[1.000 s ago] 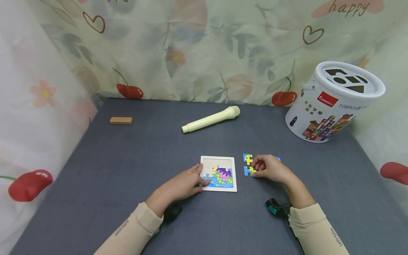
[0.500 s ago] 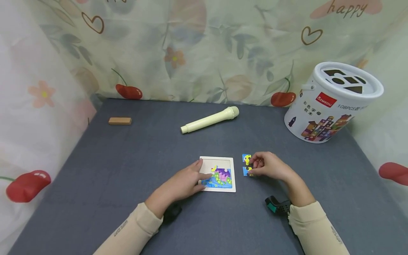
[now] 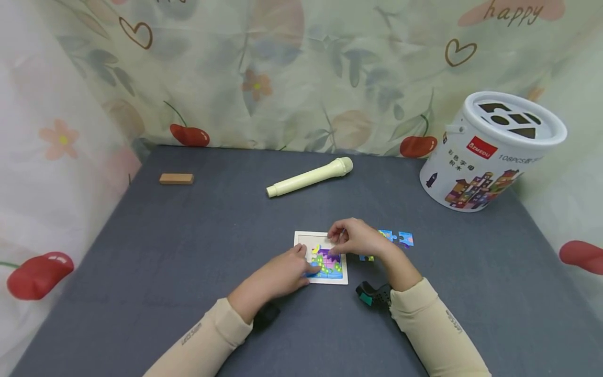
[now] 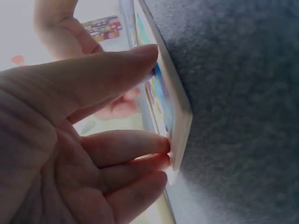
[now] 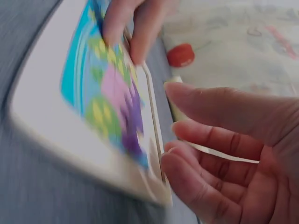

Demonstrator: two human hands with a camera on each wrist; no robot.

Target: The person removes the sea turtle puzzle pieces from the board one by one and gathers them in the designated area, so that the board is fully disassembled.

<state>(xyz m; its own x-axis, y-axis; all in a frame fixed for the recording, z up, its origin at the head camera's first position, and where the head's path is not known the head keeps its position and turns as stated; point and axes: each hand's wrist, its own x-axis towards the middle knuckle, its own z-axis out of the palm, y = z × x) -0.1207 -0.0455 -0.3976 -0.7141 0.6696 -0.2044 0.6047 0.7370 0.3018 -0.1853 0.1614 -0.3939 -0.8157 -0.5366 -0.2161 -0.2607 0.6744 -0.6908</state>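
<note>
A square puzzle tray [image 3: 305, 238] with a pale wooden frame lies in front of me, its lower part filled with blue, green, pink and purple pieces. My left hand [image 3: 285, 272] rests at the tray's left side, several fingertips touching the frame and another finger over the puzzle; the left wrist view shows the thumb [image 4: 133, 58] across the near edge. Over the tray's upper right hovers my right hand [image 3: 360, 241], fingers loosely bent. No piece shows between its thumb and fingers in the right wrist view. Loose puzzle pieces [image 3: 405, 239] lie right of the tray, partly hidden by that hand.
A cream toy microphone [image 3: 308, 178] lies behind the tray. At the far left is a small wooden block [image 3: 176, 179]. A white block bucket [image 3: 490, 152] with a shape-sorter lid stands at the back right. Patterned curtains [image 3: 282, 78] border the grey table [image 3: 212, 209].
My right hand has moved left from the loose pieces to over the tray's upper right, uncovering pieces behind it. My left hand has shifted slightly right over the puzzle.
</note>
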